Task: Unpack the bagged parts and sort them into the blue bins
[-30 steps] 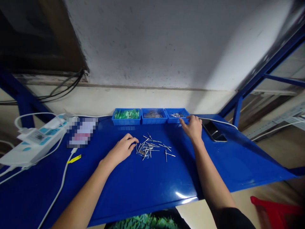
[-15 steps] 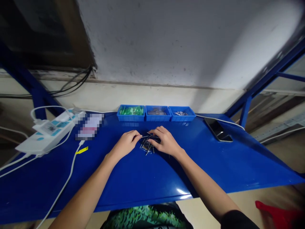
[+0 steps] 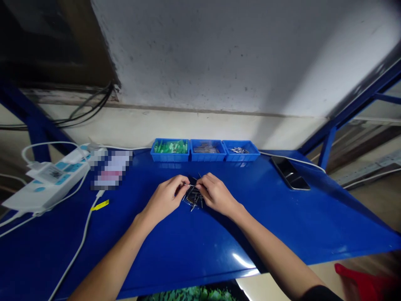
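Observation:
A small heap of thin metal pins (image 3: 194,197) lies on the blue table (image 3: 200,246) between my two hands. My left hand (image 3: 166,197) and my right hand (image 3: 216,193) meet over the heap, and a single pin (image 3: 189,185) spans between their fingertips. Both hands pinch it, fingers curled. At the back stand three small blue bins: one with green parts (image 3: 170,149), one with dark parts (image 3: 207,150), one with metal pins (image 3: 240,151).
A dark phone (image 3: 290,173) on a white cable lies at the right. A white power strip (image 3: 46,180) with cables sits at the far left, beside a blurred label and a yellow tag (image 3: 100,205). A red object (image 3: 360,280) shows below the table's right edge.
My right hand came back from the right bin to the pin heap and gathered the scattered pins closer. Both hands now pinch one pin above the heap.

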The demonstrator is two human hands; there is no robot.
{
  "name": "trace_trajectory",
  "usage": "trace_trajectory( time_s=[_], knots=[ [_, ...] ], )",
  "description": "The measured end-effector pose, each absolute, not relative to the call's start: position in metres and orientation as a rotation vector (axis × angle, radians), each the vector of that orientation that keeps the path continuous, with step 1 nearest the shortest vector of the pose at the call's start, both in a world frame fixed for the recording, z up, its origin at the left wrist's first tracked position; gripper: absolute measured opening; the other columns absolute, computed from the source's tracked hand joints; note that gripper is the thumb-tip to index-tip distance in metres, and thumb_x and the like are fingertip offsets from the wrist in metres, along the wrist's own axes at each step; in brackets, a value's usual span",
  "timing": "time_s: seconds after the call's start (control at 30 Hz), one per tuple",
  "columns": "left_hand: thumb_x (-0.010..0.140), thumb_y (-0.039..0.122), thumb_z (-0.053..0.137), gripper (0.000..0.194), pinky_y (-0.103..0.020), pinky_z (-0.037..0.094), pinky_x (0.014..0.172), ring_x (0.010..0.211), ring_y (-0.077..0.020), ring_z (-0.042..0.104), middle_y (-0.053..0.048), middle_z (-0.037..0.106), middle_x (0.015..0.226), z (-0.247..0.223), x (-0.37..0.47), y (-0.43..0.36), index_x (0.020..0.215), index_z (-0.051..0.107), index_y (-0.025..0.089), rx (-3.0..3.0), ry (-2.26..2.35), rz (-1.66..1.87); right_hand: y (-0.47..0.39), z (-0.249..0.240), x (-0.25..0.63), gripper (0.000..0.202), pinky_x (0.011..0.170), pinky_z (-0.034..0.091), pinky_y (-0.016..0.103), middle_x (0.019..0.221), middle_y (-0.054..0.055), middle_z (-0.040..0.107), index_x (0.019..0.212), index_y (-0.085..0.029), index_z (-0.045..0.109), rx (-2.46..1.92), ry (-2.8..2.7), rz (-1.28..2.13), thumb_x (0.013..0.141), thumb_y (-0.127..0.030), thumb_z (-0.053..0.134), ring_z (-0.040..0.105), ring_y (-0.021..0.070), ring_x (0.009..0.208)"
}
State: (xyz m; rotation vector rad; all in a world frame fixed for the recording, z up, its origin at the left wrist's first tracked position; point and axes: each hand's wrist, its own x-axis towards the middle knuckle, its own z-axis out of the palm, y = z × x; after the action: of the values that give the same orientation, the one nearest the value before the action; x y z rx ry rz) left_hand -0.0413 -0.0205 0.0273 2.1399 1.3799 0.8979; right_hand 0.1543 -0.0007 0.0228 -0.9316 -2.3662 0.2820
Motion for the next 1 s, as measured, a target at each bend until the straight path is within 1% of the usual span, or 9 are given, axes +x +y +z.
trace_trajectory(
  time_s=[0.1, 0.23, 0.43, 0.57, 0.67, 0.73, 0.83, 0.9, 1.0],
  knots=[
    [0.091, 0.028, 0.043, 0.012, -0.024, 0.043, 0.066, 0.073, -0.0135, 0.061, 0.001, 0.064, 0.081, 0.026, -0.041, -0.020, 0.090, 0.054, 0.022, 2.157, 1.425, 0.914, -0.003, 0.025, 0.154, 0.018, 0.070, 0.040, 0.031, 0.082, 0.007, 0.060, 0.090, -0.017, 0.053, -0.946, -2.357, 0.319, 0.095, -0.027, 0.038, 0.049, 0.0182, 0.076],
    [0.091, 0.029, 0.041, 0.016, -0.024, 0.042, 0.062, 0.065, -0.0133, 0.059, 0.002, 0.061, 0.071, 0.023, -0.039, -0.020, 0.084, 0.052, 0.021, 2.143, 1.495, 0.942, -0.004, 0.024, 0.154, 0.023, 0.070, 0.041, 0.031, 0.087, 0.008, 0.060, 0.102, -0.016, 0.051, -0.957, -2.344, 0.308, 0.091, -0.035, 0.046, 0.051, 0.0190, 0.079],
    [0.093, 0.034, 0.034, 0.027, -0.024, 0.038, 0.058, 0.056, -0.0126, 0.054, 0.003, 0.054, 0.060, 0.022, -0.035, -0.023, 0.077, 0.050, 0.020, 2.151, 1.470, 0.861, -0.004, 0.024, 0.155, 0.018, 0.069, 0.039, 0.030, 0.080, 0.006, 0.059, 0.088, -0.018, 0.058, -0.860, -2.328, 0.170, 0.093, -0.026, 0.043, 0.049, 0.0161, 0.073],
    [0.094, 0.040, 0.031, 0.029, -0.024, 0.036, 0.055, 0.053, -0.0133, 0.055, 0.003, 0.056, 0.059, 0.020, -0.038, -0.019, 0.085, 0.052, 0.021, 2.100, 1.527, 0.778, 0.005, 0.037, 0.173, 0.017, 0.068, 0.040, 0.029, 0.075, 0.004, 0.059, 0.081, -0.017, 0.056, -0.836, -2.081, -0.027, 0.091, -0.023, 0.045, 0.051, 0.0152, 0.071],
    [0.088, 0.042, 0.045, 0.023, -0.028, 0.036, 0.061, 0.060, -0.0156, 0.057, 0.003, 0.059, 0.062, 0.015, -0.039, -0.016, 0.088, 0.055, 0.021, 2.176, 1.646, 0.687, 0.025, 0.043, 0.199, 0.024, 0.069, 0.041, 0.031, 0.071, 0.005, 0.057, 0.078, -0.018, 0.057, -1.151, -1.663, -0.301, 0.093, -0.028, 0.040, 0.051, 0.0164, 0.068],
    [0.084, 0.037, 0.052, 0.016, -0.033, 0.036, 0.069, 0.071, -0.0186, 0.059, 0.001, 0.061, 0.071, 0.012, -0.038, -0.016, 0.085, 0.056, 0.022, 2.252, 1.720, 0.614, 0.039, 0.040, 0.214, 0.028, 0.073, 0.041, 0.036, 0.082, 0.009, 0.060, 0.089, -0.016, 0.060, -1.478, -1.493, -0.412, 0.090, -0.039, 0.044, 0.052, 0.0215, 0.077],
    [0.083, 0.025, 0.051, 0.007, -0.038, 0.033, 0.075, 0.083, -0.0215, 0.057, 0.000, 0.062, 0.083, 0.010, -0.034, -0.019, 0.082, 0.057, 0.022, 2.320, 1.778, 0.542, 0.046, 0.027, 0.222, 0.047, 0.076, 0.041, 0.042, 0.102, 0.018, 0.058, 0.111, -0.010, 0.056, -1.782, -1.526, -0.386, 0.085, -0.049, 0.049, 0.051, 0.0302, 0.093],
    [0.084, 0.021, 0.048, 0.009, -0.039, 0.033, 0.077, 0.086, -0.0225, 0.056, -0.001, 0.062, 0.085, 0.009, -0.033, -0.021, 0.082, 0.057, 0.022, 2.352, 1.779, 0.523, 0.040, 0.020, 0.213, 0.045, 0.078, 0.041, 0.042, 0.101, 0.018, 0.059, 0.113, -0.010, 0.056, -1.759, -1.693, -0.259, 0.087, -0.046, 0.047, 0.051, 0.0301, 0.095],
    [0.087, 0.021, 0.044, 0.011, -0.039, 0.034, 0.077, 0.088, -0.0235, 0.054, -0.003, 0.061, 0.088, 0.005, -0.033, -0.019, 0.084, 0.055, 0.021, 2.356, 1.772, 0.545, 0.022, 0.018, 0.185, 0.035, 0.084, 0.040, 0.039, 0.096, 0.011, 0.061, 0.106, -0.016, 0.060, -1.475, -2.012, -0.020, 0.091, -0.041, 0.042, 0.052, 0.0250, 0.093]
  ],
)
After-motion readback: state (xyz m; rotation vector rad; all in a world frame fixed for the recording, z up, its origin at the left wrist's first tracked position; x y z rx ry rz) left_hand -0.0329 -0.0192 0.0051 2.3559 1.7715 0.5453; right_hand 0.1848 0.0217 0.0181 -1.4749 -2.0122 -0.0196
